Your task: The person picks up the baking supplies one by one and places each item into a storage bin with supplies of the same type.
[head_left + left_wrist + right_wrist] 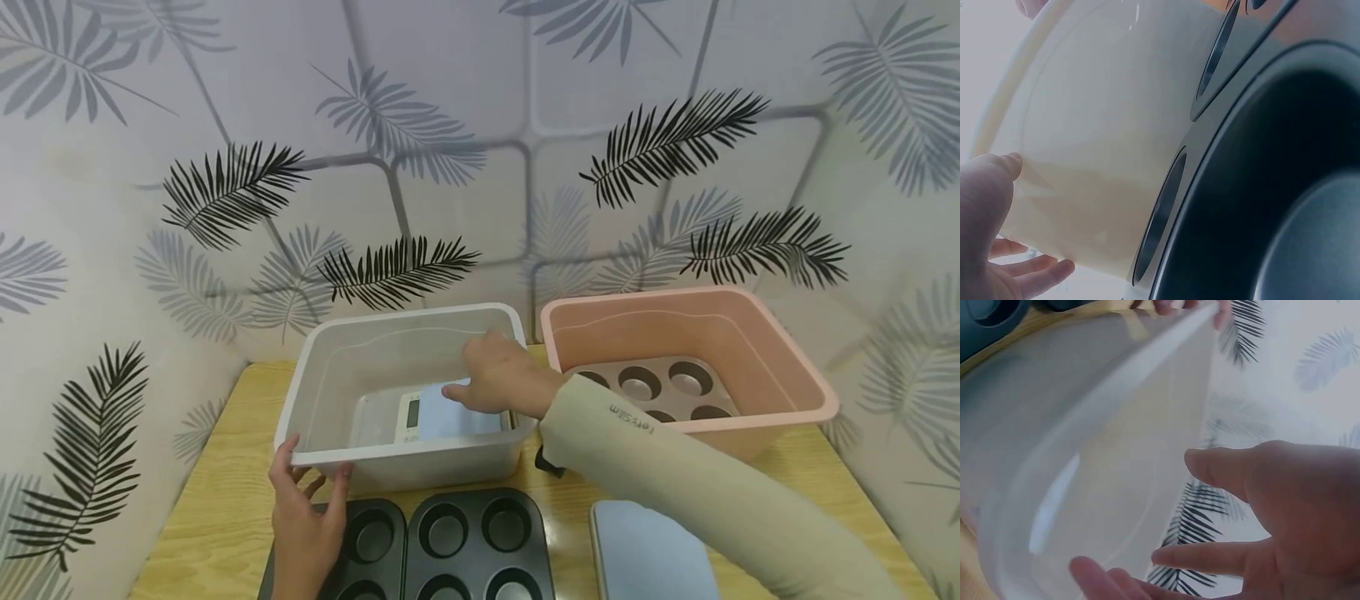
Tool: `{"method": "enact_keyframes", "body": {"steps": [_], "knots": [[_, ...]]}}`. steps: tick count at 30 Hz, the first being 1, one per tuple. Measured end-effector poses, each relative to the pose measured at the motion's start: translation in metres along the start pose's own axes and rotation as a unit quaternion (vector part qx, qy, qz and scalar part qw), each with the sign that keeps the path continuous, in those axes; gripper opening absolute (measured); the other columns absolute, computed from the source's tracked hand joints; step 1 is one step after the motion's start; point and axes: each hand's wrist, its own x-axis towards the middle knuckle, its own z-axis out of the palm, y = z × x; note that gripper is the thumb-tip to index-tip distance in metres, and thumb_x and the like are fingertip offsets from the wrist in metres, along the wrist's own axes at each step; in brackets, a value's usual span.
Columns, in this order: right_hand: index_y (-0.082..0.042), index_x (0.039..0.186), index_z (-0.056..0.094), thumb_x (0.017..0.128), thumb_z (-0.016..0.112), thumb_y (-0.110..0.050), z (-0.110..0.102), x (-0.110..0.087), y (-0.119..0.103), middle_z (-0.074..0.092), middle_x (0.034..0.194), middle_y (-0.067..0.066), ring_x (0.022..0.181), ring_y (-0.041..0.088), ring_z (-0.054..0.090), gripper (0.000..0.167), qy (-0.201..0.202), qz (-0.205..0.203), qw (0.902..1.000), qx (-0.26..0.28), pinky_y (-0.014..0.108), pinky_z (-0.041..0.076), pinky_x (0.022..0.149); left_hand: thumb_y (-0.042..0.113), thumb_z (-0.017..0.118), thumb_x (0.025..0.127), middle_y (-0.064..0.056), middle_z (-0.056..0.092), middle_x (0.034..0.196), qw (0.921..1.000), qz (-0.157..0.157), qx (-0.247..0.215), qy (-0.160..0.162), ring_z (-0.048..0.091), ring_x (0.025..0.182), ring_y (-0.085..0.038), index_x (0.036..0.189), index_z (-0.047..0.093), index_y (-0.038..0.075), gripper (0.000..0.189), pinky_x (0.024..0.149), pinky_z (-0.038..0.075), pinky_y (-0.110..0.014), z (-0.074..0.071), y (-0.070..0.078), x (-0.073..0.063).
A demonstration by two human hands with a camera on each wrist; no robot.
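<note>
A pale grey-white plastic bin (390,467) stands at the centre of the table. Inside, toward its right end, lies a flat kitchen scale (453,414) with a light blue top and a small dark display. My left hand (307,525) holds the bin's front left corner, thumb on the front wall and fingers around the side; the left wrist view shows this thumb (1007,165) against the wall. Over the bin's right end, above the scale, is my right hand (498,375). In the right wrist view its fingers (1200,557) are spread and hold nothing.
A pink bin (795,367) to the right contains a brown muffin pan (678,375). Dark muffin pans (480,533) lie before the white bin. A flat, light blue-topped thing (652,550) lies at the front right. Behind the table rises a leaf-patterned wall (480,167).
</note>
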Motion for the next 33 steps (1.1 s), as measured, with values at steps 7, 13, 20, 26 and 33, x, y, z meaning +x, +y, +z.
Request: {"method": "enact_keyframes", "body": {"steps": [7,13,20,26,33], "knots": [[0.001,0.154,0.058,0.106,0.071,-0.043,-0.006,-0.012,0.021,0.062,0.156,0.018,0.148,0.036,0.057,0.067,0.017,-0.028,0.9962,0.080,0.051,0.050,0.123,0.004,0.078,0.100,-0.031,0.050,0.153,0.9999,-0.007,0.008,-0.003,0.065,0.129,-0.051,0.168,0.023,0.009,0.087,0.091,0.062,-0.069,0.003,-0.002,-0.001],[-0.005,0.152,0.063,0.105,0.073,-0.043,-0.008,-0.026,0.038,0.072,0.140,0.017,0.133,0.035,0.067,0.061,0.048,-0.041,0.9893,0.131,0.053,0.057,0.112,0.003,0.078,0.100,-0.032,0.051,0.152,1.0000,-0.001,0.000,-0.003,0.065,0.128,-0.052,0.167,0.024,0.008,0.086,0.090,0.062,-0.070,0.003,-0.002,0.002],[-0.009,0.149,0.066,0.105,0.072,-0.041,-0.008,-0.041,0.052,0.074,0.132,0.018,0.088,0.019,0.072,0.055,0.048,-0.060,0.9840,0.161,0.038,0.062,0.084,0.004,0.077,0.101,-0.032,0.052,0.150,1.0000,0.000,-0.002,0.000,0.066,0.127,-0.053,0.168,0.023,0.008,0.086,0.090,0.062,-0.070,0.003,0.000,-0.001],[-0.006,0.142,0.070,0.103,0.076,-0.035,-0.001,-0.055,0.060,0.075,0.127,0.019,0.075,0.014,0.065,0.049,0.076,-0.083,0.9751,0.191,0.029,0.056,0.072,0.003,0.077,0.100,-0.033,0.050,0.151,1.0000,-0.001,0.003,0.000,0.065,0.126,-0.054,0.168,0.022,0.008,0.087,0.090,0.062,-0.070,0.001,0.001,-0.002],[-0.007,0.134,0.075,0.101,0.079,-0.033,0.000,-0.076,0.071,0.078,0.114,0.012,0.075,0.009,0.064,0.042,0.125,-0.102,0.9654,0.205,0.028,0.055,0.070,0.005,0.076,0.102,-0.032,0.049,0.154,0.9999,-0.005,0.010,-0.004,0.065,0.127,-0.055,0.168,0.022,0.009,0.086,0.090,0.063,-0.070,0.001,0.003,-0.001]]}}
